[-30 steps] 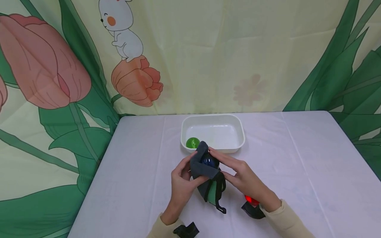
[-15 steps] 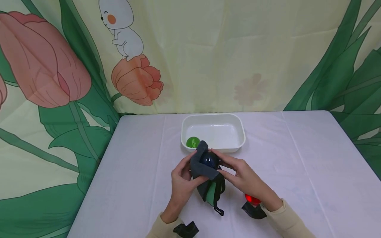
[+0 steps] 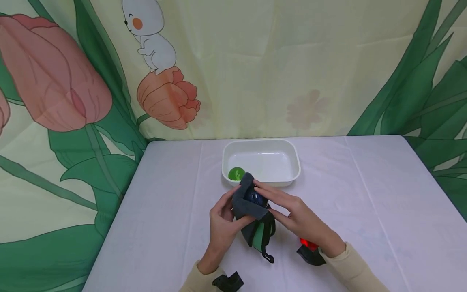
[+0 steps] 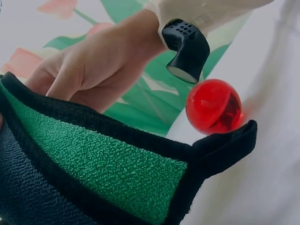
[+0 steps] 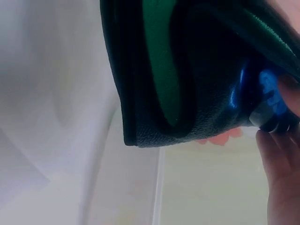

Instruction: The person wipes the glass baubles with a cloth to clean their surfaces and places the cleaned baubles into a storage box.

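Translucent red ball (image 3: 308, 244) lies on the white cloth-covered counter (image 3: 164, 227) near the right hand (image 3: 300, 215), whose fingers pinch the glossy dark-blue ball (image 3: 255, 198), hiding more of it than half a second ago; its handling seems unfinished. The left hand (image 3: 224, 225) grips the grey-and-green, black-edged cloth (image 3: 243, 206) around it. Farther, a translucent green ball (image 3: 236, 174) sits in the white rectangular tray (image 3: 270, 170).

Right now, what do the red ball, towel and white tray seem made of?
Red ball: glass or acrylic, glossy and see-through. Towel: likely microfiber, with fuzzy pile and bound edges. White tray: perhaps plastic or glazed ceramic, smooth with bright reflections.
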A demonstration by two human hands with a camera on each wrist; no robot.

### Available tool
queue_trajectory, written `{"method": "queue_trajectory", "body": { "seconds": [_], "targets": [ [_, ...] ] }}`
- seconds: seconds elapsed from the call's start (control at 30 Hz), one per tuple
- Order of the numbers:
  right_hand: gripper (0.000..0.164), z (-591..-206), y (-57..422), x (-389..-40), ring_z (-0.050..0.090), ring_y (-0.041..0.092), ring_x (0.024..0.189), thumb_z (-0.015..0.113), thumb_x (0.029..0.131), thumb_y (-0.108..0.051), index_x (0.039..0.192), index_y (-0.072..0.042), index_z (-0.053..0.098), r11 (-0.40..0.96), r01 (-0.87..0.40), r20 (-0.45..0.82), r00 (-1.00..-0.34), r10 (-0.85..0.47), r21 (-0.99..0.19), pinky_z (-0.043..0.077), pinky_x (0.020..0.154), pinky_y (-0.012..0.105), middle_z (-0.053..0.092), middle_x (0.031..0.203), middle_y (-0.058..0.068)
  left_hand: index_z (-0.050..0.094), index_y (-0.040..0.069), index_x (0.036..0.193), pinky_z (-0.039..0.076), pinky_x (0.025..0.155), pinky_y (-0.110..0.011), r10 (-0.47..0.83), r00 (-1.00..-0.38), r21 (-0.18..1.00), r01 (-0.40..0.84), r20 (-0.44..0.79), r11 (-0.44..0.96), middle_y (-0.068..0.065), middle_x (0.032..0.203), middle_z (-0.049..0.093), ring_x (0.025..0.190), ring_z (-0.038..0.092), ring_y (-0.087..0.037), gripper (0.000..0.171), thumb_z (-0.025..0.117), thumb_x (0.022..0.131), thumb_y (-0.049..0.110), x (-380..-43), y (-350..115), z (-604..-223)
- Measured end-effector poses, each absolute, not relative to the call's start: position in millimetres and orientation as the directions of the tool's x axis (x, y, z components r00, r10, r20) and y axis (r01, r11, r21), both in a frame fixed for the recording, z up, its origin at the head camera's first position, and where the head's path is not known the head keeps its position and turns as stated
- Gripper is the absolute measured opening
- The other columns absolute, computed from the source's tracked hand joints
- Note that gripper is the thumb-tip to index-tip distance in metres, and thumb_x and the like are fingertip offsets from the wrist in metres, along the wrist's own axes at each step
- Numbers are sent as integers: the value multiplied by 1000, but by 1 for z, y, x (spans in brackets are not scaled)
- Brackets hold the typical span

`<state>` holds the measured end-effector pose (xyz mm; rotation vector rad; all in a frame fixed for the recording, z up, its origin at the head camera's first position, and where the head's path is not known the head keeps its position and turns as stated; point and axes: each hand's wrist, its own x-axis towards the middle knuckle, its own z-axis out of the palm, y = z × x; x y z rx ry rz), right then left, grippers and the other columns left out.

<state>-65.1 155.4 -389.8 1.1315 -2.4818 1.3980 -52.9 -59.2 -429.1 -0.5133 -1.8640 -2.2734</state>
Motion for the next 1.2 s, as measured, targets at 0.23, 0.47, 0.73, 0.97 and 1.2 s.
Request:
{"method": "queue_trajectory", "body": {
  "seconds": [0.23, 0.47, 0.73, 0.97, 1.2],
  "targets": [
    [76, -390, 153, -63, 39, 16, 144, 69, 83, 15, 149, -13, 46, 308, -615, 396, -740, -543, -726, 38, 110, 19, 42, 156, 5, 53, 1, 137, 47, 106, -34, 97, -937, 928, 311, 336, -206, -20, 137, 54, 125, 58, -22, 68, 83, 76, 2, -52, -60, -428],
    [69, -394, 147, -62, 51, 14, 134, 68, 85, 13, 147, -9, 47, 224, -481, 341, -818, -462, -848, 52, 99, 34, 51, 148, 10, 54, 0, 136, 50, 103, -30, 92, -930, 926, 337, 355, -170, -22, 135, 55, 122, 60, -19, 68, 81, 74, -8, -53, -63, -429],
    [68, -392, 150, -64, 51, 15, 134, 67, 87, 10, 148, -11, 47, 221, -427, 282, -829, -482, -877, 49, 103, 31, 51, 148, 9, 55, -1, 135, 52, 100, -29, 93, -924, 923, 357, 372, -146, -24, 133, 57, 119, 62, -19, 68, 80, 73, -11, -52, -65, -428],
    [73, -390, 154, -66, 48, 16, 137, 74, 82, 10, 147, -15, 49, 292, -567, 374, -773, -513, -770, 44, 107, 21, 50, 150, 4, 56, 1, 135, 53, 99, -32, 89, -931, 928, 337, 354, -162, -21, 133, 58, 119, 63, -21, 66, 80, 74, -9, -52, -64, -428],
    [66, -391, 153, -66, 51, 18, 135, 77, 80, 6, 140, -13, 57, 291, -639, 456, -736, -500, -712, 45, 105, 21, 54, 146, 5, 54, -1, 136, 52, 100, -31, 96, -922, 920, 358, 375, -160, -23, 133, 57, 120, 62, -19, 67, 80, 74, -9, -52, -66, -427]
  ]
}}
